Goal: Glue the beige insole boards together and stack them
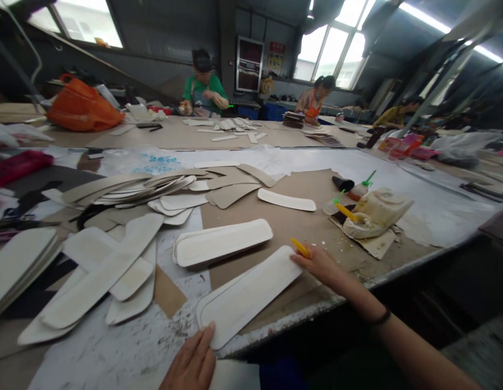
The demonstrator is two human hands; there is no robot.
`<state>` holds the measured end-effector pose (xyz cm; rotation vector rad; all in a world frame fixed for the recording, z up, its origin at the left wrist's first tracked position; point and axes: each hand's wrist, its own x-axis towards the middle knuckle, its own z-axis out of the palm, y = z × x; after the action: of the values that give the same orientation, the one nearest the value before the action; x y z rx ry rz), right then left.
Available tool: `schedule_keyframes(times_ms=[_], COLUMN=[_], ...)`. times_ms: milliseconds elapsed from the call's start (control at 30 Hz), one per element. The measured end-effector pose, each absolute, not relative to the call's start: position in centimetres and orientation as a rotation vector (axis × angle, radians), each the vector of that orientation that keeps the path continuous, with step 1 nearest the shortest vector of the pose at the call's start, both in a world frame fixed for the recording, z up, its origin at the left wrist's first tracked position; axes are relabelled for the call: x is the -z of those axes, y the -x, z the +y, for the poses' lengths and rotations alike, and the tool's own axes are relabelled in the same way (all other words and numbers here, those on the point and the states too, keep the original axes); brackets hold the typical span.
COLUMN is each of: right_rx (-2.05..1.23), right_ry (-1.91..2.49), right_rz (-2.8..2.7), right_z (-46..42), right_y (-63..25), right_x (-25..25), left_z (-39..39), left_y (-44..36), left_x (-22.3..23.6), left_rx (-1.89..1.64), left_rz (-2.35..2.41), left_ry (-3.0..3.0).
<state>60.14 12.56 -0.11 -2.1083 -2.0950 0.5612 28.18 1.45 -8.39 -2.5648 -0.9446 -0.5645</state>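
Note:
A long white rounded panel [255,295] lies slantwise near the table's front edge, over another panel whose rim shows along its left side. My left hand [190,357] rests at its near end, fingers stretched out and fingertips on the corner. At the far end my right hand [318,264] is closed around a yellow tool handle [300,248], with fingers touching the panel's edge; the tool's working end cannot be made out. Just behind lies a small stack of similar white panels [224,242]. A single curved white strip [287,200] is farther back.
Crossed white panels [105,271] and piled strips [149,187] spread over the left. On the right stand a stained plastic container [383,211] with a yellow handle in it and a green-tipped bottle [361,188]. An orange bag [83,105] and co-workers [204,89] are across the table.

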Motion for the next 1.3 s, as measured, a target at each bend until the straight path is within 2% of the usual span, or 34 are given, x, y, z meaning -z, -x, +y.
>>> schedule_keyframes(times_ms=[100, 200, 267, 333, 400, 467, 567, 667, 833, 1067, 1300], right_rx=[-0.778, -1.169, -1.286, -1.306, -1.299, -1.298, -1.329, -1.387, -1.390, -1.243, -1.264], right_ry=[2.073, 1.957, 1.863, 1.810, 1.806, 1.807, 1.776, 1.710, 1.747, 1.790, 1.677], right_rz=[-1.972, -1.673, -1.541, -1.479, -1.441, -1.437, -1.419, -1.433, -1.408, -1.498, -1.594], right_z=[12.3, 11.8, 11.1, 10.5, 9.9, 9.3, 8.5, 7.6, 6.9, 6.7, 6.5], right_y=[-60.3, -60.7, -60.9, -60.9, -60.6, -60.2, -59.2, -58.2, -57.3, -56.8, -57.3], right_x=[-0.2, -0.3, -0.3, -0.3, -0.3, -0.3, -0.2, -0.1, 0.1, -0.3, 0.5], left_z=[0.8, 0.3, 0.2, 0.3, 0.4, 0.4, 0.0, -0.5, -0.4, -0.3, 0.1], left_y=[-28.0, -27.7, -27.7, -27.8, -28.1, -28.3, -28.6, -28.8, -29.1, -29.0, -28.7], left_x=[7.8, 6.4, 5.3, 4.3, 3.6, 3.4, 3.4, 3.2, 2.4, 4.0, 5.2], left_rx=[0.763, 1.383, 2.014, 2.641, 3.112, 3.313, 3.258, 2.988, 2.620, 2.484, 2.519], left_rz=[-1.204, -1.903, -2.606, -3.064, -3.106, -3.078, -3.183, -3.319, -3.343, -3.297, -3.282], left_ry=[2.714, 2.710, 2.152, 1.235, 0.501, 0.234, 0.411, 0.784, 0.889, 0.905, 0.808])
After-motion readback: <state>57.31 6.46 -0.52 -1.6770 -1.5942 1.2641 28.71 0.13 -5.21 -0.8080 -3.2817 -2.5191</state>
